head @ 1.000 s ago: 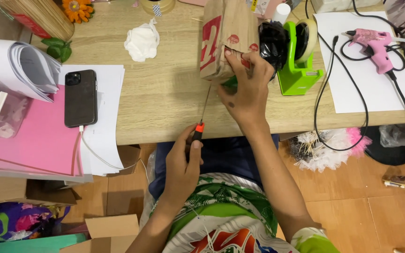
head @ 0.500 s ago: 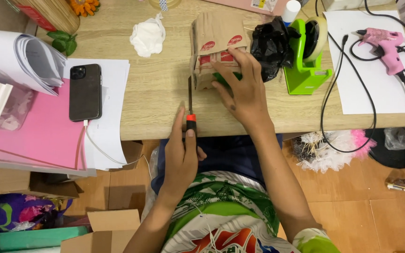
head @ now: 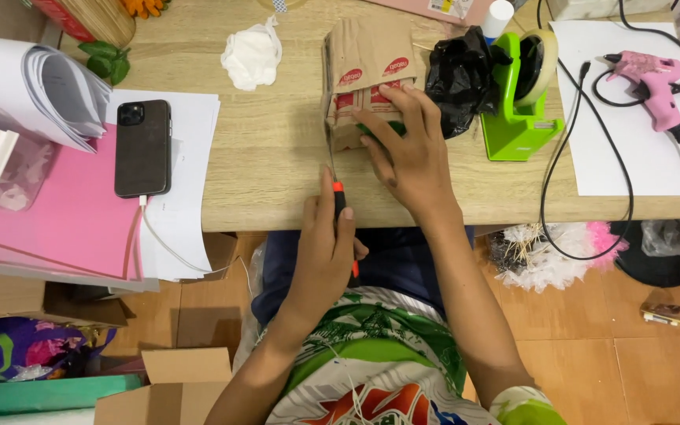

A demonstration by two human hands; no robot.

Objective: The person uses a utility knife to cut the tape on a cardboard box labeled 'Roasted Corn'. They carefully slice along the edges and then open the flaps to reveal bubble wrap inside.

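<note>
Near edge: left hand fisted around a screwdriver, black-and-orange handle, thin shaft running up to the lower left corner of a paper bag. Bag is crumpled brown, flat on the wooden table, with small red oval labels and red print on top. Right hand lies palm down on the bag, fingers spread, pressing a green item under the fingertips. Further right: black plastic, green tape dispenser, pink glue gun. Left: phone on white paper.
</note>
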